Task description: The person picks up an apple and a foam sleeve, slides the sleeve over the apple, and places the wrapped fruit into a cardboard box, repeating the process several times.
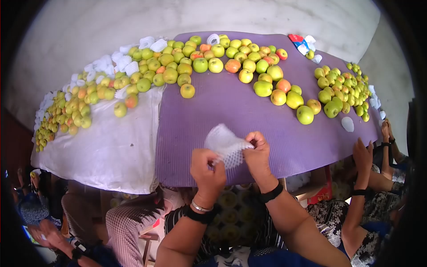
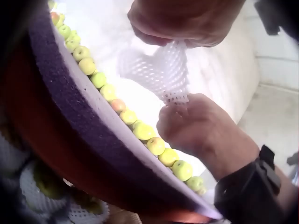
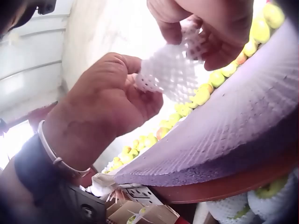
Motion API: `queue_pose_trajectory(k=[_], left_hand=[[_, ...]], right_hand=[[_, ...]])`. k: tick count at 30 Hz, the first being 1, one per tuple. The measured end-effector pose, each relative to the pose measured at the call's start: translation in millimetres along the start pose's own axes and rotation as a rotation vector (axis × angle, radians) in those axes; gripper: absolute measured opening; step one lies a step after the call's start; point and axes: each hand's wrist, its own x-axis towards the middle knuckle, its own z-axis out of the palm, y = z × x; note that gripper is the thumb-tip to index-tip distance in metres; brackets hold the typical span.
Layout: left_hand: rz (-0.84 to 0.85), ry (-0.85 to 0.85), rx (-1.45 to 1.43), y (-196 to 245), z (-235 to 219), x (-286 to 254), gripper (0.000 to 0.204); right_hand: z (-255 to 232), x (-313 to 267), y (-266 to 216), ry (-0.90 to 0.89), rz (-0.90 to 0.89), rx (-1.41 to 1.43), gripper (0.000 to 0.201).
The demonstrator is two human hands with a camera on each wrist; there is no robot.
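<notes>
You pinch a white foam net (image 1: 227,143) between both hands above the near side of the purple mat (image 1: 195,129); your left hand (image 1: 208,174) has thumb and bent fingers closed on its left edge; your right hand (image 1: 258,155) nips the opposite edge in the same way, so that the mesh spans the gap between them, with no apple showing inside. The step in hand looks to be opening the net; the next move likely calls for widening its mouth, then freeing one hand for a bare apple while the other keeps the mesh spread. Beyond, yellow-green apples (image 1: 215,65), some blushed red, run along the far side of the mat and, at left, over a white cloth (image 1: 111,147); loose nets (image 1: 104,64) lie heaped behind them at far left; a second cluster of apples (image 1: 344,89) sits at right. Below the near edge, netted apples (image 3: 271,191) lie close together, their container's walls too dark to make out; a cardboard box (image 3: 161,214) stands beneath the table's edge, with a little green and white showing inside; at near right, a carton (image 1: 311,190) holds pale things too dim to name.
</notes>
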Motion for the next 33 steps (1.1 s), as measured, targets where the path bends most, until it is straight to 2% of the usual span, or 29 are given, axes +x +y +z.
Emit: queue_pose_trajectory(k=[2, 3, 5, 6, 7, 9, 10, 11, 12, 13, 15, 16, 17, 18, 19, 20, 21, 22, 23, 24, 25, 27, 28, 29, 31, 32, 33], left_hand=[[0.379, -0.109, 0.124, 7, -3, 0, 0.017], [0.368, -0.101, 0.105, 14, 5, -8, 0.017], [0.262, -0.392, -0.088, 21, 6, -15, 0.018], [0.235, -0.405, -0.072, 22, 1, -14, 0.015], [0.232, -0.404, -0.074, 19, 0, -14, 0.015], [-0.639, -0.328, -0.623, 6, 0, -7, 0.026], [-0.811, -0.352, -0.716, -1, -2, 0, 0.04], [-0.811, -0.346, -0.713, -4, -4, 4, 0.04], [-0.823, -0.411, -0.871, -2, -6, 9, 0.044], [-0.831, -0.477, -1.029, -2, -8, 12, 0.05], [-0.841, -0.446, -1.062, -4, -8, 14, 0.054], [-0.834, -0.432, -1.007, -5, -9, 16, 0.049], [-0.827, -0.419, -0.954, -6, -10, 17, 0.044], [-0.828, -0.416, -0.955, -6, -12, 19, 0.044], [-0.802, -0.325, -0.948, -4, -14, 21, 0.035], [-0.774, -0.236, -0.94, -2, -17, 24, 0.026], [-0.744, -0.148, -0.932, -1, -19, 25, 0.017], [-0.674, -0.143, -0.85, -2, -20, 25, 0.017], [-0.676, -0.148, -0.855, -2, -18, 23, 0.017], [-0.602, -0.16, -0.799, -3, -16, 20, 0.014], [-0.527, -0.172, -0.742, -3, -14, 17, 0.012], [-0.476, -0.19, -0.706, 2, -12, 12, 0.013], [-0.422, -0.203, -0.666, 5, -12, 10, 0.014], [-0.421, -0.215, -0.67, 11, -14, 11, 0.014], [-0.45, -0.151, -0.723, 23, -14, 14, 0.018], [-0.407, -0.176, -0.697, 21, -15, 16, 0.021], [-0.414, -0.209, -0.727, 23, -15, 16, 0.021]], right_hand=[[1, 7, 2, 0.171, -0.216, 0.176, 0.045], [-9, 8, -4, 0.171, -0.22, 0.153, 0.045], [-8, 9, -16, 0.316, -0.089, 0.342, 0.032], [-8, 6, -20, 0.311, -0.043, 0.347, 0.023], [-10, 5, -22, 0.311, -0.041, 0.344, 0.023], [-10, 4, -23, 0.19, -0.13, 0.519, 0.019], [-10, 2, -24, 0.185, -0.13, 0.522, 0.019], [-9, -2, -24, 0.072, -0.072, 0.546, 0.029], [-8, -6, -24, -0.04, -0.012, 0.568, 0.04], [-5, -10, -23, -0.043, -0.008, 0.57, 0.04], [3, -15, -22, -0.193, -0.332, 0.118, 0.033], [4, -15, -22, -0.287, -0.407, 0.031, 0.031], [4, -15, -26, -0.289, -0.405, 0.031, 0.031], [3, -17, -35, -0.428, -0.392, -0.014, 0.03], [3, -17, -41, -0.565, -0.377, -0.058, 0.031], [-5, -16, -41, -0.667, -0.134, 0.083, 0.048], [-5, -15, -43, -0.667, -0.134, 0.082, 0.048], [-6, -13, -47, -0.63, -0.078, 0.314, 0.062], [-8, -12, -50, -0.584, -0.022, 0.543, 0.078], [-7, -13, -51, -0.617, -0.033, 0.488, 0.097], [-3, -16, -50, -0.61, -0.035, 0.484, 0.097], [11, -26, -39, -0.672, -0.009, 0.151, 0.098], [20, -28, -31, -0.659, -0.171, 0.013, 0.095], [25, -31, -29, -0.647, -0.174, 0.011, 0.095], [24, -36, -29, -0.775, 0.128, 0.041, 0.067], [23, -37, -26, -0.735, 0.129, 0.023, 0.067], [24, -36, -22, -0.759, 0.032, -0.046, 0.053]])
